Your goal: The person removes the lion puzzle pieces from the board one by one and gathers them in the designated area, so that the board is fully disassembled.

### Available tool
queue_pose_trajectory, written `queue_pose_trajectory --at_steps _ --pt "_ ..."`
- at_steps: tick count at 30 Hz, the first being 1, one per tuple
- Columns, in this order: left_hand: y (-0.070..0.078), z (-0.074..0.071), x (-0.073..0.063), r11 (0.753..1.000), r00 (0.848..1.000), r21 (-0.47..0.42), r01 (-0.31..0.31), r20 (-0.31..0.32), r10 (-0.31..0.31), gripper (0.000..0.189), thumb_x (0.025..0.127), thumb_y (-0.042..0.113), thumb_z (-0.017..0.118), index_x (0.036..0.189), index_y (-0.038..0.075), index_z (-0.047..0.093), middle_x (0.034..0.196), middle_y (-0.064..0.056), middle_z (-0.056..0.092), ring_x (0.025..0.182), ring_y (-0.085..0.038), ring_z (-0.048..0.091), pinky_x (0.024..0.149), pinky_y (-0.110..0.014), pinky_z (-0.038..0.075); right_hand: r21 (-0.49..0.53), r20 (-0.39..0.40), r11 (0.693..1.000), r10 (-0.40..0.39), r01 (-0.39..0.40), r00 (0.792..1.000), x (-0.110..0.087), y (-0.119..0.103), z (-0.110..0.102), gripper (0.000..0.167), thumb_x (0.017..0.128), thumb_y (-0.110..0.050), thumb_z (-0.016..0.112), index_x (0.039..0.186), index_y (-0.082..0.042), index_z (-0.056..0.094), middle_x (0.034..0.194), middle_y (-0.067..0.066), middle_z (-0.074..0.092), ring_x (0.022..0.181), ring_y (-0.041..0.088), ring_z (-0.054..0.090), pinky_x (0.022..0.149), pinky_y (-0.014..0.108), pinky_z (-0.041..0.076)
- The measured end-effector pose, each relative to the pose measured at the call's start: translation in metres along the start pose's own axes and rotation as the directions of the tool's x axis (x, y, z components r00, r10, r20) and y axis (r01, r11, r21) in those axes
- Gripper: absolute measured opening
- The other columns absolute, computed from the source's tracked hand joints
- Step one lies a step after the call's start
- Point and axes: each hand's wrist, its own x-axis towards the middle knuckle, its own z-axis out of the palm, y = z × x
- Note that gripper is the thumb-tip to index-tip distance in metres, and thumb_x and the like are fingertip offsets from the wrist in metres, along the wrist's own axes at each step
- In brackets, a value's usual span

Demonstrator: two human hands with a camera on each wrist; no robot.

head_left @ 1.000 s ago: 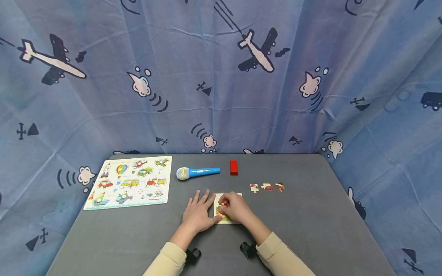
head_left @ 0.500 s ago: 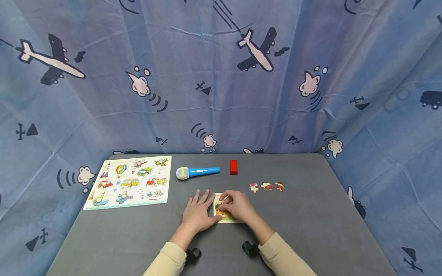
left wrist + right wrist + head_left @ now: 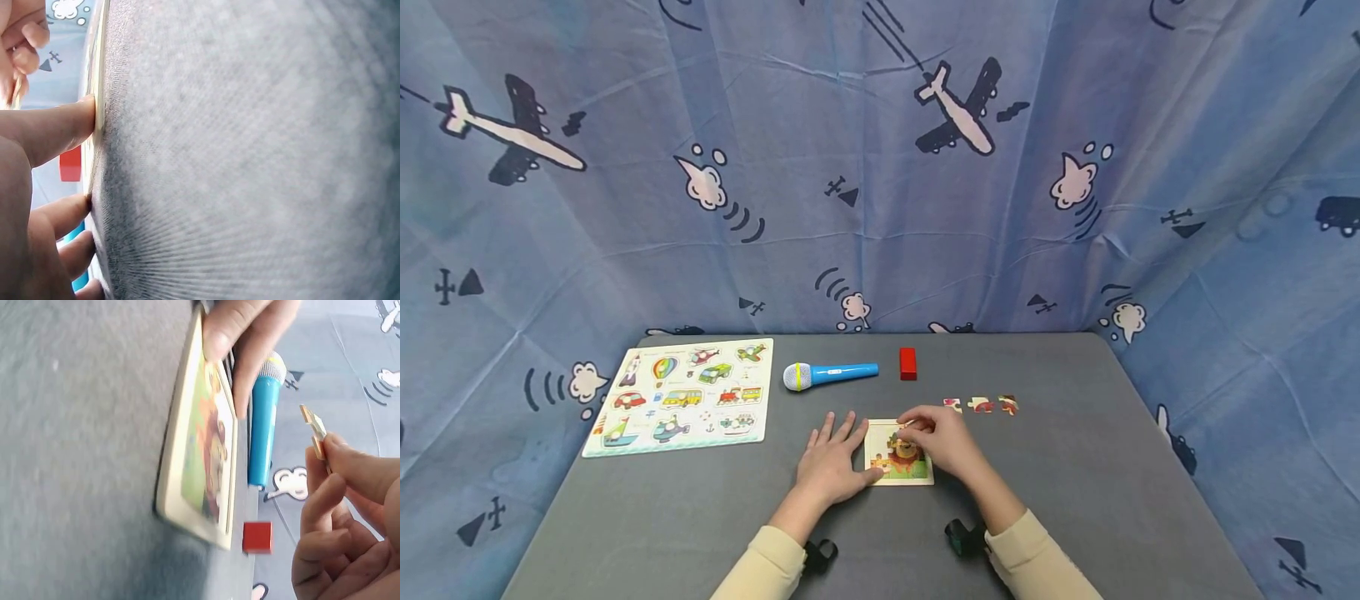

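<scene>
A small square jigsaw puzzle point(image 3: 917, 482) with a pale wooden frame and an animal picture lies near the middle of the table. My left hand point(image 3: 830, 468) is spread flat to its left, thumb pressing on the frame's edge. Above the puzzle's upper right, my right hand point(image 3: 946, 437) pinches a puzzle piece point(image 3: 315, 432) between thumb and fingers. In the right wrist view that piece is held up off the puzzle, seen nearly edge-on. Three loose puzzle pieces point(image 3: 981, 405) lie in a row beyond the right hand, the leftmost partly hidden by it.
Behind the puzzle lie a blue toy microphone point(image 3: 842, 373) and a red block point(image 3: 907, 364). A large picture board of vehicles point(image 3: 685, 400) covers the table's left side. A blue patterned curtain point(image 3: 865, 208) hangs behind the grey table point(image 3: 1075, 500).
My right hand has drawn back to the right and lifted off the puzzle with the puzzle piece, uncovering more of the picture. The left hand stays where it was.
</scene>
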Motion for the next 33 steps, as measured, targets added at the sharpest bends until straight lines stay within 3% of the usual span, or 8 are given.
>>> queue_pose_trajectory --at_steps 11,21,28,33 --pt "0.0 0.0 0.0 1.0 1.0 -0.011 0.004 0.01 -0.004 0.086 0.085 0.062 0.069 0.156 0.021 0.041 0.165 -0.006 0.031 0.156 -0.038 0.015 0.123 -0.059 0.019 0.023 -0.077 0.999 0.027 -0.025 0.997 -0.004 0.021 -0.028 0.018 0.085 -0.015 0.081 0.099 -0.006 0.076 0.082 0.001 0.075 0.068 0.011 0.063 0.06 0.025 0.05" --pt "0.001 -0.001 -0.001 1.0 1.0 -0.023 0.0 0.011 0.0 0.086 0.086 0.061 0.069 0.156 0.02 0.041 0.166 -0.006 0.03 0.156 -0.038 0.014 0.123 -0.059 0.018 0.018 -0.106 1.0 0.001 0.001 0.994 -0.003 0.055 -0.046 0.015 0.086 -0.009 0.08 0.096 -0.001 0.074 0.077 0.006 0.075 0.066 0.015 0.067 0.058 0.023 0.049" --pt "0.001 -0.002 -0.001 1.0 1.0 -0.023 0.009 0.014 -0.009 0.086 0.086 0.061 0.069 0.156 0.02 0.041 0.166 -0.006 0.03 0.156 -0.038 0.013 0.123 -0.059 0.017 -0.037 -0.166 0.992 0.11 -0.118 0.98 0.0 0.072 -0.054 0.017 0.083 -0.014 0.082 0.094 -0.003 0.074 0.071 0.002 0.072 0.061 0.008 0.058 0.057 0.024 0.045" --pt "0.002 -0.002 -0.001 1.0 1.0 -0.024 0.006 0.011 -0.006 0.086 0.085 0.06 0.069 0.156 0.02 0.041 0.166 -0.007 0.03 0.156 -0.038 0.014 0.123 -0.059 0.017 -0.093 -0.181 0.985 0.127 -0.145 0.975 0.001 0.076 -0.055 0.015 0.083 -0.015 0.083 0.088 -0.005 0.074 0.071 0.002 0.071 0.061 0.009 0.057 0.058 0.026 0.044"
